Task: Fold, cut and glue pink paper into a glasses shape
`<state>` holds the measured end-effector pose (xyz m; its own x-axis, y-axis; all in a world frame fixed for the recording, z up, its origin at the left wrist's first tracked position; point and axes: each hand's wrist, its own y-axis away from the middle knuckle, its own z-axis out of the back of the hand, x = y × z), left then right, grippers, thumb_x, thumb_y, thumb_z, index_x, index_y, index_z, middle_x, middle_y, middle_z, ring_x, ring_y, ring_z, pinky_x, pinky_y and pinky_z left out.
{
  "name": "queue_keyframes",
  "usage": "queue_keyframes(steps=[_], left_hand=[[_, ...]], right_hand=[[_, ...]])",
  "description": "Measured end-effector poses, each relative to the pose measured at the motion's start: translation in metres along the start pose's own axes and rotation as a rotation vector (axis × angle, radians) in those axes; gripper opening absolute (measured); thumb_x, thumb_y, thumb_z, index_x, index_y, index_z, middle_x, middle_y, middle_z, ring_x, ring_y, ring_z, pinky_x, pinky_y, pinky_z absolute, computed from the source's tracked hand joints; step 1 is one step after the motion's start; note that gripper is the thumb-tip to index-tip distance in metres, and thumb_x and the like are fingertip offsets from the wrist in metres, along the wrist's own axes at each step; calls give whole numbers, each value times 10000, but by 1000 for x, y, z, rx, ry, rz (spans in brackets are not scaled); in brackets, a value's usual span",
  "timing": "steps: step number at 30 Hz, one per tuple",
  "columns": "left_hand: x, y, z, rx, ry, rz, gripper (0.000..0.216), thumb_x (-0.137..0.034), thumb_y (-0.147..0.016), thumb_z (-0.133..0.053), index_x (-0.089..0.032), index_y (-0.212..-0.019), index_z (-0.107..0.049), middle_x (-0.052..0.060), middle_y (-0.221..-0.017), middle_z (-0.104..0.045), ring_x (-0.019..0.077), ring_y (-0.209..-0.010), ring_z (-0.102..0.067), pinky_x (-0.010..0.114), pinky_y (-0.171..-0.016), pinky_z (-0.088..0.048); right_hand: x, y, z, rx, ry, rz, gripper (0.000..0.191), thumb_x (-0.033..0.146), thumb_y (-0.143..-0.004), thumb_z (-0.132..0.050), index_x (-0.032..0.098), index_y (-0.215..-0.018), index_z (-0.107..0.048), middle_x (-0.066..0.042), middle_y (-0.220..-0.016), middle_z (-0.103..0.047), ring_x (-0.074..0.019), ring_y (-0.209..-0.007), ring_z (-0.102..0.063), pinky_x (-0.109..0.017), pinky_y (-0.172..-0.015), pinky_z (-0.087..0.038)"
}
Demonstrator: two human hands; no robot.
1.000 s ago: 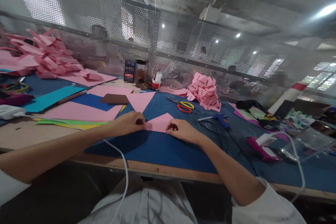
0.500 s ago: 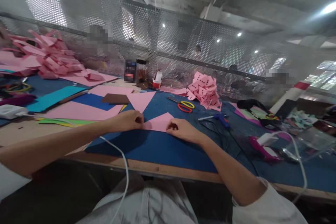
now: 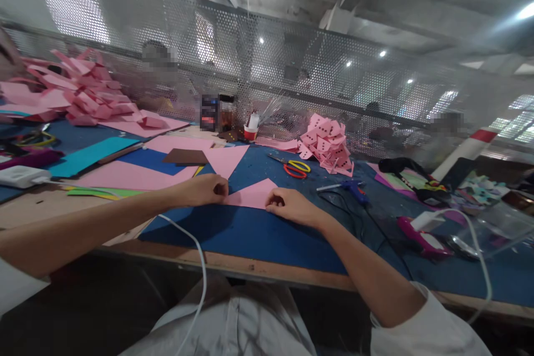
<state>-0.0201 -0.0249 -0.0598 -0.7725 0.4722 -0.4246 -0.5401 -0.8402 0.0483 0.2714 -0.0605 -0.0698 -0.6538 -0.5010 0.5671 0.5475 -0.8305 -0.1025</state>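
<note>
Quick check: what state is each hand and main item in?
Pink sheet: whether folded, unclear
Left hand: curled at sheet's left end
Right hand: curled at sheet's right end
Scissors: lying unheld, blade gap unclear
Glue gun: lying unheld
Dotted pieces: heaped
Cup: upright

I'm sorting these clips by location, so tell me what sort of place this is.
Probably a craft workshop: scissors, what looks like a blue glue gun and a heap of pink pieces with dark dots are all in view.
</note>
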Motion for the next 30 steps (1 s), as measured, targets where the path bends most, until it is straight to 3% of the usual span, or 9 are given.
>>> queue_keyframes(steps=[9, 15, 20, 30], left_hand=[[4, 3, 2, 14, 33, -19, 193, -333, -746, -610, -198, -858, -690, 15, -855, -709, 196, -834, -643, 250, -717, -442], [-41, 6, -4, -249, -143, -96, 148, -259, -761, -573, -231, -813, -709, 27, -931, -716, 238, -975, -610, 296, -829, -420], [-72, -14, -23, -127, -119, -85, 165, -285, -784, -549, -219, -815, -698, 20, -782, -715, 196, -734, -639, 265, -612, -385], [-70, -42, -30, 18, -70, 15, 239, -404, -727, -606, -222, -824, -727, 33, -805, -730, 216, -762, -666, 256, -581, -386]], right_hand=[[0, 0, 0, -2, 8, -4, 119, 241, -844, -641, 181, -925, -702, -21, -875, -686, -132, -767, -580, -245, -687, -391], [1, 0, -1, -8, 3, -5, 127, 230, -835, -644, 177, -937, -698, -15, -853, -678, -132, -763, -583, -240, -680, -389], [2, 0, -1, -11, 21, -4, 133, 191, -825, -614, 174, -926, -699, -9, -830, -672, -127, -739, -577, -233, -656, -374], [4, 1, 1, -3, 25, -2, 180, 138, -796, -579, 180, -923, -700, -2, -809, -654, -117, -714, -550, -221, -613, -336]])
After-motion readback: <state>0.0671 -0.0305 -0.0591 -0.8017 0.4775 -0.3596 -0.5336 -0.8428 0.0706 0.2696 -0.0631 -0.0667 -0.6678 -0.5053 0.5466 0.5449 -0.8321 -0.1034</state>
